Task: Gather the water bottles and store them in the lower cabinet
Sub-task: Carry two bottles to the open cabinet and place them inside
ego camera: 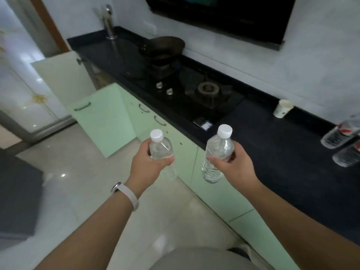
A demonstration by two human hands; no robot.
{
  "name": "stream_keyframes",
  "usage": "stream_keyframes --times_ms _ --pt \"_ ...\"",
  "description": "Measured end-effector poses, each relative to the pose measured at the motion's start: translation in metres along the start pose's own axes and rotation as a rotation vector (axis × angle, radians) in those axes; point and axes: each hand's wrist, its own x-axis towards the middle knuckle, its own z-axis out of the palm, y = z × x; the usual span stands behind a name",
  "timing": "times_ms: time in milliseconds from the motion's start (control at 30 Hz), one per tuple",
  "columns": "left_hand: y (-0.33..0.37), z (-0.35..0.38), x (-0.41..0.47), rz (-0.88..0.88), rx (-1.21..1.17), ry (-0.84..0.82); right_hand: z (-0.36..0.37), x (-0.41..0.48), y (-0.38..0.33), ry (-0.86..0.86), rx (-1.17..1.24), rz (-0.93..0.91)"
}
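My left hand (147, 164) grips a clear water bottle with a white cap (160, 148) around its middle, held upright over the floor. My right hand (232, 162) grips a second clear, white-capped water bottle (219, 151) in front of the counter edge. Two more bottles with red labels lie on the dark countertop at the far right, one (339, 135) above the other (348, 155), partly cut off by the frame. A pale green lower cabinet door (101, 117) stands open to the left; the cabinet's inside is hidden.
A dark countertop (282, 152) carries a gas hob (208, 92) with a wok (161, 48), a paper cup (282, 108) and a tap (109, 22). A second white cabinet door (64, 75) is open further back. A dark grey box (17, 193) sits on the floor at left.
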Motion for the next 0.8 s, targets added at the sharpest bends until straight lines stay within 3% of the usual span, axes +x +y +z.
stream_keyframes --times_ms 333,800 --pt "-0.046 -0.151 -0.03 -0.09 -0.048 0.355 0.136 0.006 -0.076 -0.262 -0.048 -0.195" --pt "-0.067 -0.213 0.038 -0.266 0.04 0.624 0.277 0.112 -0.115 -0.599 -0.009 -0.255"
